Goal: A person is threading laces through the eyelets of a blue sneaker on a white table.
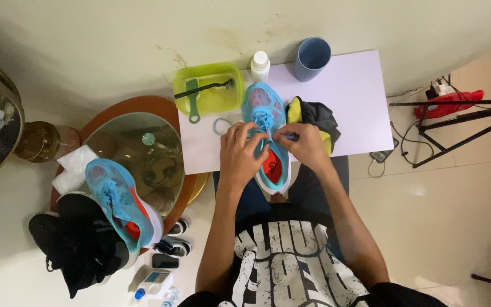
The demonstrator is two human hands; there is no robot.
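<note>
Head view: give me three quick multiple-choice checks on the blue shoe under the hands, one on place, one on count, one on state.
1. Where does the blue shoe under the hands lie?
A. on the white board
B. in the green tub
C. on the floor

2. How many light-blue shoes are in view?
A. one
B. two
C. three

3. What are the hands doing at the shoe?
A. both on its laces
B. only one touches it
C. both lifted clear

Answers:
1. A: it lies on the white board, between the green tub and a dark and yellow cloth.
2. B: a second blue shoe rests by the round glass table.
3. A: the left hand and right hand meet at the lace area with fingers bent on it.
</note>
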